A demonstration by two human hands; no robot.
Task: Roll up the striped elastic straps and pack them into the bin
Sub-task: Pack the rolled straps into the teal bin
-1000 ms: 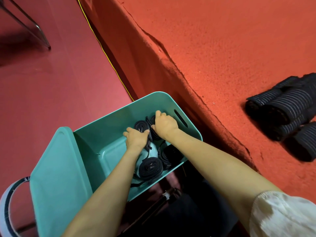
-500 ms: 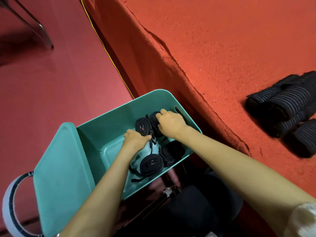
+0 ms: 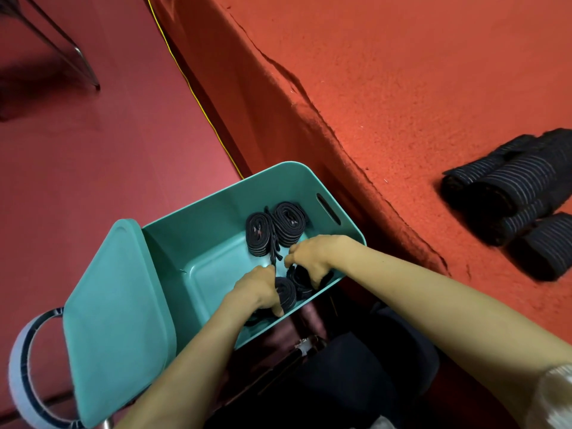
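Note:
A teal bin [image 3: 198,239] stands on the floor beside the red table. Two rolled dark striped straps [image 3: 274,227] lie side by side against its far wall. My left hand [image 3: 258,287] grips a third rolled strap [image 3: 286,292] near the bin's near wall, fingers curled round it. My right hand [image 3: 312,253] curls over a fourth roll [image 3: 298,275] right next to it, which is mostly hidden under the fingers. More rolled striped straps [image 3: 520,193] lie in a heap on the table at the right.
The bin's teal lid [image 3: 114,317] leans against its left side. A grey ring-shaped object [image 3: 18,376] lies at the lower left. The red table edge [image 3: 340,144] runs diagonally right of the bin. A metal chair leg [image 3: 83,66] stands at the upper left.
Both hands have left the two rolls at the bin's far wall and drawn back to the two rolls at its near wall. The far rolls now lie uncovered.

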